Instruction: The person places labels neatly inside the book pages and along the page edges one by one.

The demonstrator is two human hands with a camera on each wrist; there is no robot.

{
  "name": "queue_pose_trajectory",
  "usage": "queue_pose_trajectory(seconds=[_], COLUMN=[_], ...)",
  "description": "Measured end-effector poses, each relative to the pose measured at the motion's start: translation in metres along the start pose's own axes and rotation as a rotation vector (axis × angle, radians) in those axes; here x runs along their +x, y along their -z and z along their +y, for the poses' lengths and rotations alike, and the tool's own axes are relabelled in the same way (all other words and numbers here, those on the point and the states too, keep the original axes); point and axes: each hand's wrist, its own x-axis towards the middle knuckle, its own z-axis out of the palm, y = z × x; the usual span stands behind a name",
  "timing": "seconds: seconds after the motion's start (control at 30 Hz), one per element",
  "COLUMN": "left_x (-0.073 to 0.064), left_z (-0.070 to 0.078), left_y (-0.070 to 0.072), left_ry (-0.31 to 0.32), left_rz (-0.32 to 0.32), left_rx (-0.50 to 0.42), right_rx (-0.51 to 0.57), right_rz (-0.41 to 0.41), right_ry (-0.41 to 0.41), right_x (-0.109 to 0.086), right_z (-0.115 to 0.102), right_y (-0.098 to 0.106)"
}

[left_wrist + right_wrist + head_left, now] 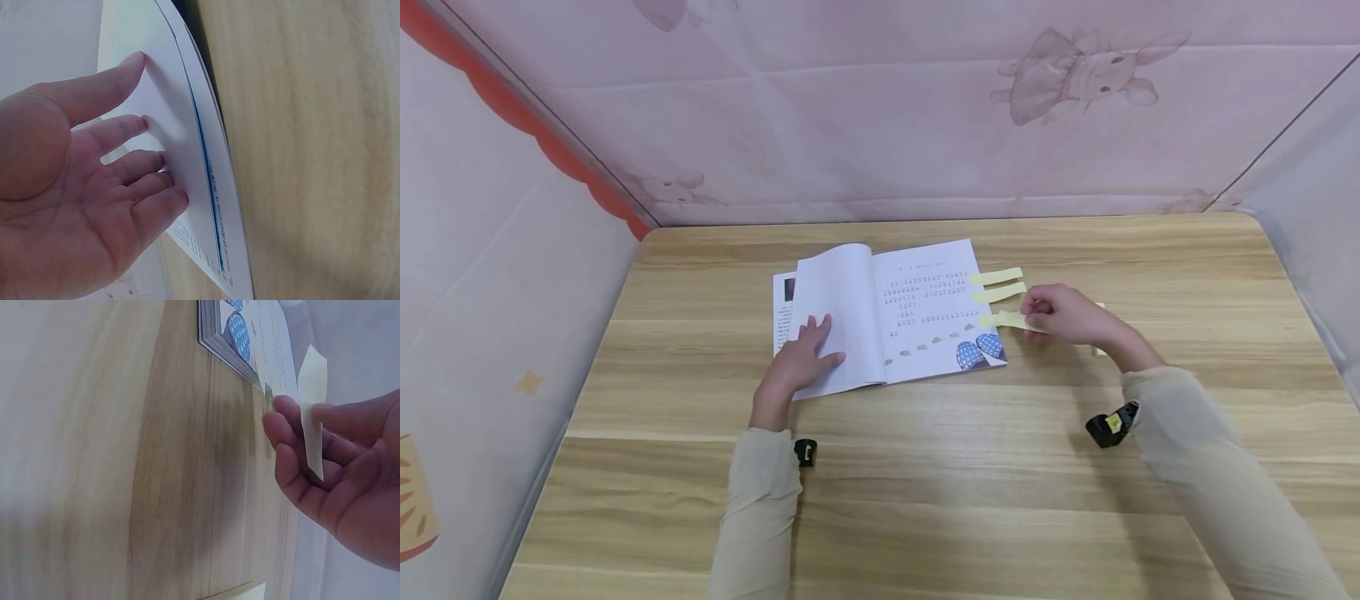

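An open book (936, 308) lies on the table, with printed text and blue dotted shapes on its right page. My left hand (801, 358) rests with spread fingers on the blank left page (838, 292); in the left wrist view its fingertips touch the paper (169, 94). Between thumb and fingers, my right hand (1063, 315) pinches a yellow sticky strip (314, 384) just right of the book. Above it, two yellow strips (997, 276) stick out from the right page's edge. Whether the pinched strip touches the page I cannot tell.
Partly hidden behind the right wrist is a yellow pad (1100, 352) on the wooden table (925, 483). A pink curtain-like wall (850, 125) stands along the table's back edge. Each wrist carries a small black camera (1112, 423).
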Motion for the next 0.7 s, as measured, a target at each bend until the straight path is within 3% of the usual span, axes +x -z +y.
queue_pose_trajectory(seconds=[0.37, 0.6, 0.7], left_x=[0.001, 0.001, 0.001], left_z=[-0.002, -0.002, -0.002], left_y=[-0.001, -0.002, -0.003], left_ry=[0.011, 0.000, -0.001], left_rz=[-0.001, 0.002, 0.004], left_rx=[0.000, 0.007, 0.008], right_rx=[-0.028, -0.048, -0.085], right_rz=[-0.076, -0.089, -0.075], right_ry=[-0.004, -0.024, 0.003], right_x=[0.011, 0.017, 0.019], right_z=[-0.002, -0.003, -0.004], right_y=[-0.008, -0.013, -0.015])
